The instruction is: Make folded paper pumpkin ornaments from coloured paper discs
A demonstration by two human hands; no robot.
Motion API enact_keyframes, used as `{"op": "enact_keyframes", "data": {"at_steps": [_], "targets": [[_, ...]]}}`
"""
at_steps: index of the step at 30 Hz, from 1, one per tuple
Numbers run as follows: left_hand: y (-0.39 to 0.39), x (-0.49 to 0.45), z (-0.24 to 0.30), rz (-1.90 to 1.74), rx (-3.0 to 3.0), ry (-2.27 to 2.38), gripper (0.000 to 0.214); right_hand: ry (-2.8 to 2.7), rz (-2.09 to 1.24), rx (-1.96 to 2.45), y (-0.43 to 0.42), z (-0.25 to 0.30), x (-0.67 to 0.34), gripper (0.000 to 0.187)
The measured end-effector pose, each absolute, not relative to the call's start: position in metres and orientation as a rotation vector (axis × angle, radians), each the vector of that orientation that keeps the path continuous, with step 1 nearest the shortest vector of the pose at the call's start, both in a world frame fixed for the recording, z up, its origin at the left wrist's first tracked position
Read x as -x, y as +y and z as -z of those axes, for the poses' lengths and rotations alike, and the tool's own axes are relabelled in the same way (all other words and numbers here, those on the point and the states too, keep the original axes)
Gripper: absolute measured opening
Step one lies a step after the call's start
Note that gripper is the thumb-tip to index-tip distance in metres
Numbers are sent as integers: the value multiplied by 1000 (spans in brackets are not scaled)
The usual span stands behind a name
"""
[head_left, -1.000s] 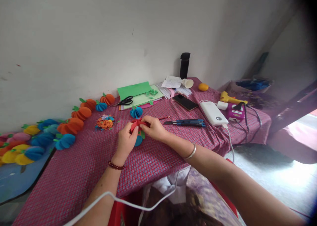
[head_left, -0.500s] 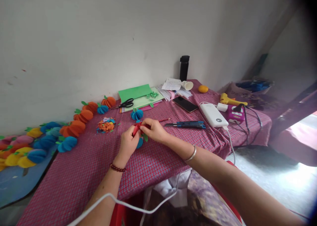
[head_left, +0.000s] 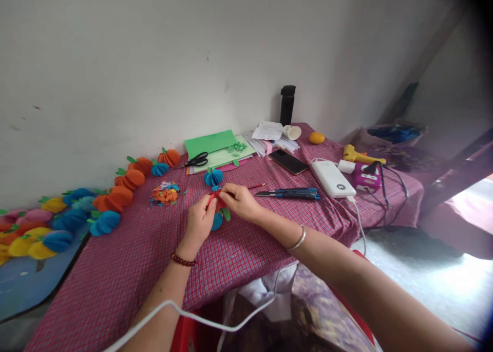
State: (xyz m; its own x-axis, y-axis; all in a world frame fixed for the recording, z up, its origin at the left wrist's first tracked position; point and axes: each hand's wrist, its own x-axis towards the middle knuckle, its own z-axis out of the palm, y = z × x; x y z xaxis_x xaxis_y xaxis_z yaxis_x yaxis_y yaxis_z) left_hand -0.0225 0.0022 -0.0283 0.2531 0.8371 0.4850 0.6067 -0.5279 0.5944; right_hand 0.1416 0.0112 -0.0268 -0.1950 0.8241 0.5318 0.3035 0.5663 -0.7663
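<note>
Over the front middle of the table, my left hand (head_left: 201,217) and my right hand (head_left: 241,202) meet, fingers pinched on a small red piece (head_left: 214,195) that looks like paper or tape. Most of it is covered by the fingers. Below them a blue paper piece (head_left: 216,222) shows, with a green paper leaf (head_left: 226,215) beside it. A blue folded-paper pumpkin (head_left: 213,178) with a green top stands just behind the hands. A pencil (head_left: 258,185) and a blue utility knife (head_left: 295,193) lie to the right of my right hand.
Paper scraps (head_left: 165,192), scissors (head_left: 197,160) and green paper (head_left: 211,143) lie farther back. Orange paper pumpkins (head_left: 113,200) line the left. Rightward are a phone (head_left: 288,162), a power bank (head_left: 333,179), a bottle (head_left: 287,105) and a yellow glue gun (head_left: 362,155). A white cable (head_left: 215,328) crosses in front.
My fingers have shifted slightly on the red piece, and less of it shows between the left fingers. The table things stay in place.
</note>
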Motion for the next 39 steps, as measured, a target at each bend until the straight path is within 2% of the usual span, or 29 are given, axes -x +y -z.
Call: {"op": "enact_keyframes", "data": {"at_steps": [9,24,30,39], "targets": [[2,22,29,-1152,-2287,1403,23,-1757,-651,920,13,31,-140,12],[3,24,30,-1167,-2233,1345,30,-1774,-610,951,13,28,-141,26],[2,22,28,-1162,-2279,1353,27,-1761,-672,959,14,31,-140,12],[0,20,25,-1127,-2275,1404,23,-1776,-629,974,14,30,-140,18]]}}
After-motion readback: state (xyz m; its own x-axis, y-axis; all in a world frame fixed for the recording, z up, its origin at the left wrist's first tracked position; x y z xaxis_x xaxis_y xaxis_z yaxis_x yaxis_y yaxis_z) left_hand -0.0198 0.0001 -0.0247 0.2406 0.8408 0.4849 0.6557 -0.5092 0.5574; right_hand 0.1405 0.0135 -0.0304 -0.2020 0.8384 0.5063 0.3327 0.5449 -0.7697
